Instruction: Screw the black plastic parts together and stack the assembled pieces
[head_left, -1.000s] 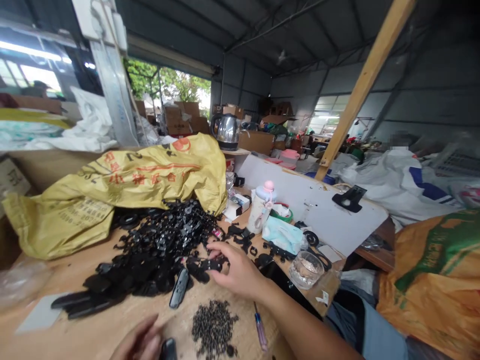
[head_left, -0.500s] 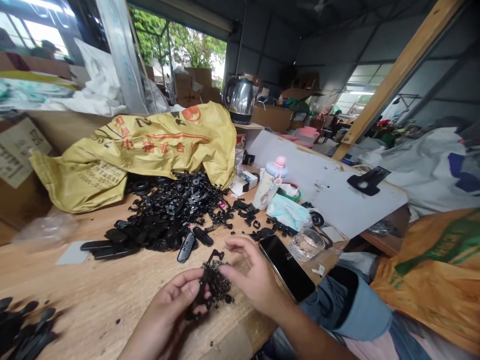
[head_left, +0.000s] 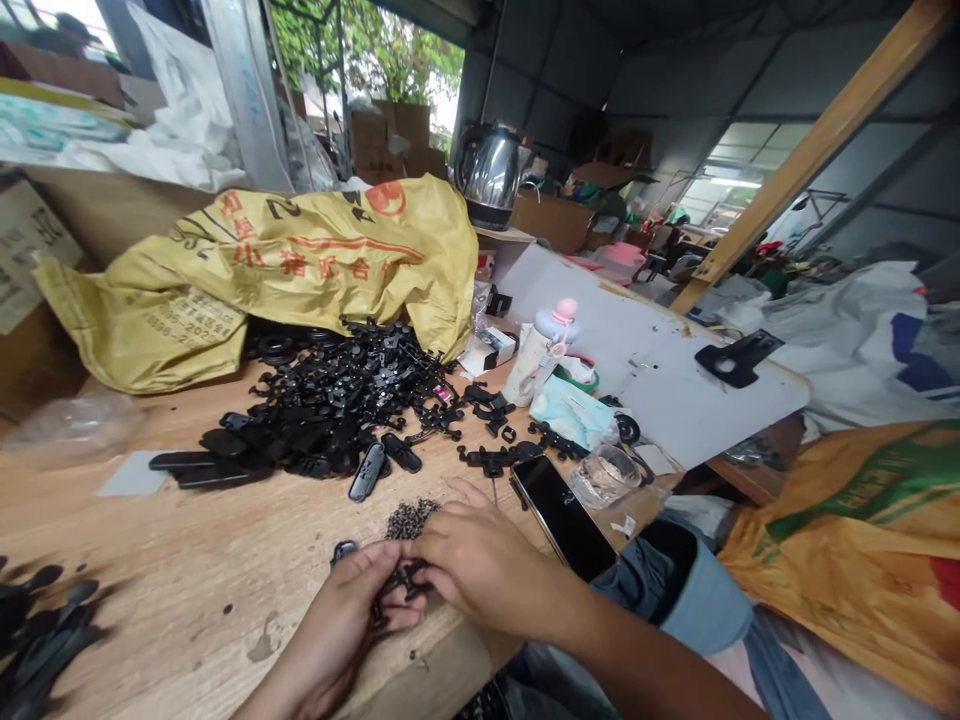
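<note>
My left hand (head_left: pixel 356 595) grips a dark plastic part (head_left: pixel 405 578) near the table's front edge. Its rounded end (head_left: pixel 343 550) sticks out past the thumb. My right hand (head_left: pixel 484 560) is closed over the part's other side, with thumb and forefinger together at it; whether a smaller piece sits between those fingertips is hidden. Just beyond both hands lies a small heap of tiny dark, shiny pieces, apparently screws (head_left: pixel 411 518). Two oval black parts (head_left: pixel 367 472) rest farther back, beside a large pile of black plastic parts (head_left: pixel 352 390).
A phone (head_left: pixel 566 515) lies right of my right hand, near a glass bowl (head_left: pixel 606 475) and a pink-capped bottle (head_left: pixel 541 350). Behind the pile sits a yellow sack (head_left: pixel 337 255). More black parts (head_left: pixel 52 630) are at the left edge. A kettle (head_left: pixel 491 175) stands behind.
My right hand has come from over the heap of tiny pieces to the part in my left hand, its fingers closing. The part has turned and moved lower. The view has shifted slightly.
</note>
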